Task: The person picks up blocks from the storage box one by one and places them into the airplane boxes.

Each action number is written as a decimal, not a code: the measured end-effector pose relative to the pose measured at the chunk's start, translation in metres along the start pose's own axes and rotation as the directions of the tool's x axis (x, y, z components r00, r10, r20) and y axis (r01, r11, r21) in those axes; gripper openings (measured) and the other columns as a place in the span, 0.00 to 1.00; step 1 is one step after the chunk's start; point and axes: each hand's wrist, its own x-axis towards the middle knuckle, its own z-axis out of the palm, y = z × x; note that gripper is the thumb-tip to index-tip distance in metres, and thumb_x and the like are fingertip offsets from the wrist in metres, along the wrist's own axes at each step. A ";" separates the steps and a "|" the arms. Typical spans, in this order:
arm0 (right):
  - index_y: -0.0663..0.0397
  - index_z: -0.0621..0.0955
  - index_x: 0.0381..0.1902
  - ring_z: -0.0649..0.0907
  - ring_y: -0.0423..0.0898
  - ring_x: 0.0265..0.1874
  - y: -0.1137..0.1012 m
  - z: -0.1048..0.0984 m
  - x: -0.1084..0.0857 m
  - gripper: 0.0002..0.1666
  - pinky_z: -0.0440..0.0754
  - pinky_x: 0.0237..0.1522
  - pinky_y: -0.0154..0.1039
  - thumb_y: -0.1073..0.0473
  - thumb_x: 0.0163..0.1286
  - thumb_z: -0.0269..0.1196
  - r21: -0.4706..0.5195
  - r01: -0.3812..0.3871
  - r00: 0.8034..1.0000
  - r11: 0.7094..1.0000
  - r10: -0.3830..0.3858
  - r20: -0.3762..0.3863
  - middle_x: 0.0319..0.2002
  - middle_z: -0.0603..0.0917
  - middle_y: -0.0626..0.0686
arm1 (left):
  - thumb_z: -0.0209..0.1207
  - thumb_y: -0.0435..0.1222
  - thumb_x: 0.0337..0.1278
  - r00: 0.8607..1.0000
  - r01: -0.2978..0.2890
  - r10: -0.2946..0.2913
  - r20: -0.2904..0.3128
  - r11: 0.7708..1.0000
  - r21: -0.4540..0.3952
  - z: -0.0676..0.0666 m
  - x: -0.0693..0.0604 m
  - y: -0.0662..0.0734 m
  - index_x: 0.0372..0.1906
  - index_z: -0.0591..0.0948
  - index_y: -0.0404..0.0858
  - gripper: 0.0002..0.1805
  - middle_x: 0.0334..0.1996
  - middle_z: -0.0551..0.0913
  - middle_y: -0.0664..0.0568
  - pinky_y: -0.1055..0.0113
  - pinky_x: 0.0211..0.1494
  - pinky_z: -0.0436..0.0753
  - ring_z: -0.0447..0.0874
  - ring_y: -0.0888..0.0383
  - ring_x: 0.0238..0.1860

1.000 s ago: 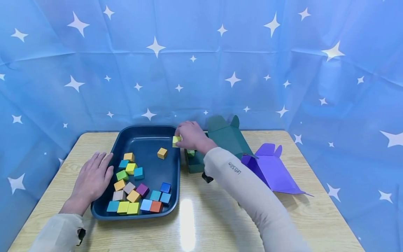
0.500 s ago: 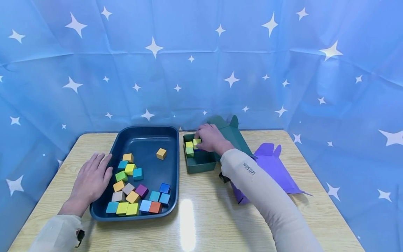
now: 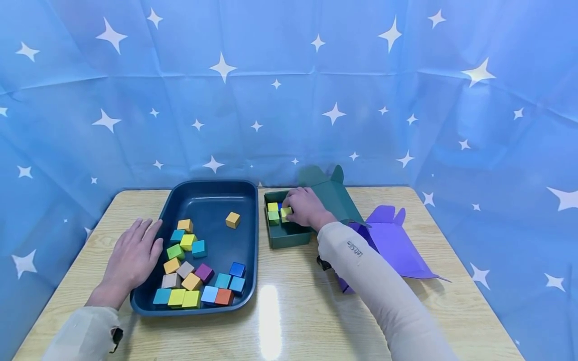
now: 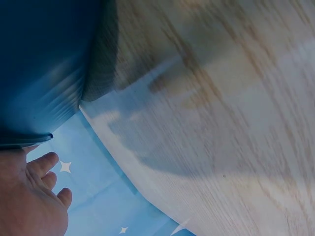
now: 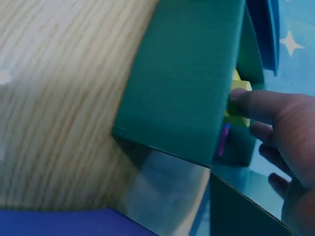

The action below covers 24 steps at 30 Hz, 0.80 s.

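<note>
My right hand [image 3: 307, 207] pinches a yellow cube [image 3: 286, 214] inside the green box [image 3: 290, 241]. A second yellow cube [image 3: 273, 206], a light green cube [image 3: 273, 218] and part of a blue cube lie beside it there. In the right wrist view the thumb presses the held yellow cube [image 5: 241, 105] just past the box wall, and a strip of purple shows below it. My left hand [image 3: 134, 258] rests with straight fingers on the left rim of the dark blue tray [image 3: 217, 189]. In the left wrist view the left hand [image 4: 34, 196] touches the tray's outer edge.
Several coloured cubes lie in the tray's near half; one orange cube [image 3: 232, 219] sits alone toward its right side. The green lid [image 3: 334, 200] is folded back to the right. A purple box [image 3: 402, 245] with its lid up stands beyond my right forearm.
My right hand has carried the yellow cube from the tray's right rim into the green box, then slightly nearer to me within it. The left hand stays put.
</note>
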 end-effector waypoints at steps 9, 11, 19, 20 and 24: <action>0.42 0.83 0.56 0.70 0.49 0.67 -0.003 0.013 0.004 0.21 0.60 0.74 0.50 0.48 0.66 0.65 -0.040 -0.006 1.000 0.999 0.005 -0.030 0.60 0.79 0.48 | 0.41 0.45 0.75 1.000 -0.001 0.001 -0.011 1.000 -0.003 0.001 0.000 0.000 0.73 0.59 0.34 0.30 0.71 0.59 0.30 0.33 0.73 0.51 0.47 0.34 0.75; 0.41 0.82 0.56 0.71 0.49 0.66 -0.004 0.015 0.004 0.21 0.61 0.74 0.50 0.47 0.66 0.65 -0.052 -0.008 0.999 0.999 0.006 -0.036 0.60 0.79 0.49 | 0.40 0.45 0.75 1.000 -0.001 0.001 -0.010 1.000 -0.006 0.001 0.000 0.000 0.74 0.59 0.34 0.30 0.71 0.59 0.30 0.33 0.73 0.51 0.47 0.34 0.75; 0.39 0.82 0.57 0.73 0.49 0.65 -0.004 0.023 0.005 0.21 0.62 0.73 0.49 0.45 0.66 0.65 -0.128 -0.015 0.999 0.992 0.008 -0.050 0.60 0.80 0.48 | 0.40 0.45 0.75 1.000 0.000 0.000 -0.006 1.000 -0.006 0.001 0.000 0.000 0.74 0.59 0.34 0.30 0.71 0.59 0.30 0.33 0.73 0.52 0.46 0.34 0.75; 0.39 0.82 0.57 0.73 0.49 0.65 -0.004 0.024 0.006 0.22 0.62 0.73 0.49 0.45 0.66 0.65 -0.134 -0.016 0.999 0.991 0.009 -0.052 0.60 0.80 0.48 | 0.40 0.45 0.75 1.000 -0.001 0.001 -0.006 1.000 -0.005 0.001 0.000 0.000 0.74 0.59 0.34 0.30 0.71 0.59 0.30 0.33 0.73 0.52 0.46 0.34 0.75; 0.41 0.82 0.57 0.73 0.49 0.65 -0.005 0.027 0.007 0.21 0.62 0.73 0.49 0.47 0.66 0.65 -0.138 -0.020 0.998 0.990 0.011 -0.060 0.60 0.80 0.48 | 0.41 0.45 0.75 1.000 0.006 -0.006 -0.006 1.000 -0.005 0.000 0.000 0.000 0.73 0.59 0.34 0.30 0.71 0.59 0.31 0.34 0.73 0.53 0.47 0.34 0.75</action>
